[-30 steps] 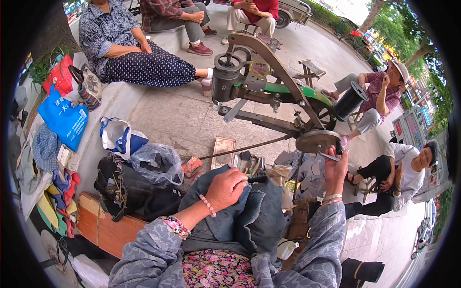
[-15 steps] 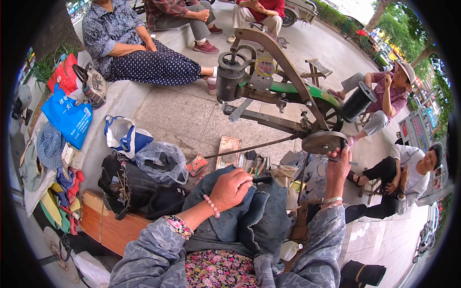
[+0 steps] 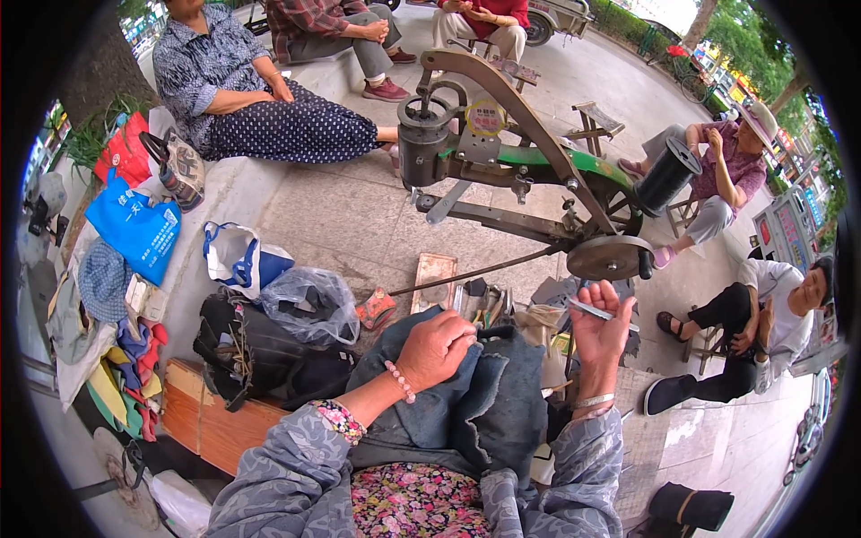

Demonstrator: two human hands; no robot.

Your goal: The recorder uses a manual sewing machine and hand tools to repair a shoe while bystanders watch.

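A hand-cranked cobbler's sewing machine (image 3: 538, 166), dark metal with a green arm, stands in front of me. My right hand (image 3: 603, 336) is just below its crank wheel (image 3: 608, 258) and apart from the crank handle (image 3: 645, 264). The palm faces up, with a thin silver metal tool (image 3: 592, 310) across it, held by the curled fingers; its exact kind is unclear. Worn blue denim cloth (image 3: 511, 394) with frayed edges lies over my lap. Above it my left hand (image 3: 437, 348) is closed at the cloth's upper edge, beside a dark strip; what its fingers pinch is hidden.
A clear plastic bag (image 3: 309, 305), a black bag (image 3: 238, 341) and a wooden box (image 3: 211, 417) are at my left. Small tools lie beyond the denim near a shallow tray (image 3: 435, 273). People sit around, one at the right (image 3: 776, 291). A black spool (image 3: 668, 175) tops the machine's right end.
My right hand has left the crank handle, moved down and slightly left, and turned palm up with the metal tool. The left hand stays near the denim's edge.
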